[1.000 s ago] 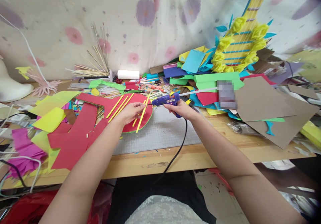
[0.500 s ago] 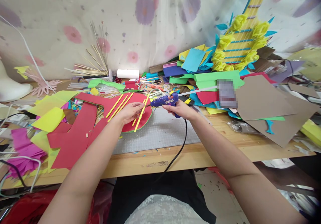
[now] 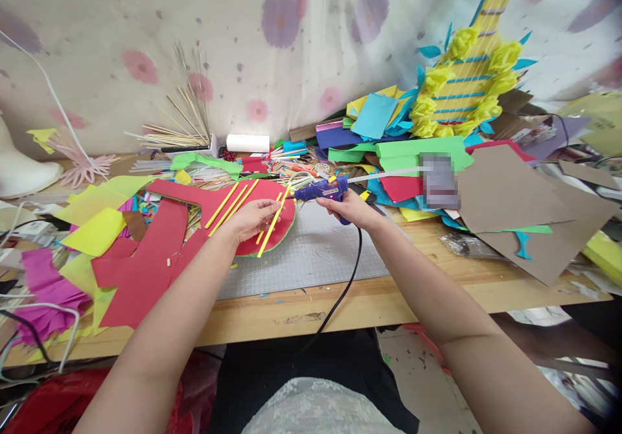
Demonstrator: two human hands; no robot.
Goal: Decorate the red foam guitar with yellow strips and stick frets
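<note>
Grip of the left hand (image 3: 253, 217) pinched a thin yellow paper strip (image 3: 266, 239) over red guitar-shaped foam (image 3: 160, 252); right hand (image 3: 352, 208) clenched a blue glue gun (image 3: 321, 191), beyond bare grey cutting mat (image 3: 311, 259).

Brown cardboard (image 3: 505, 194) lies beside a flower-trimmed paper guitar (image 3: 466, 84).

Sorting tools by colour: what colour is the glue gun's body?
Blue-purple glue gun, clearest in the head view.
</note>
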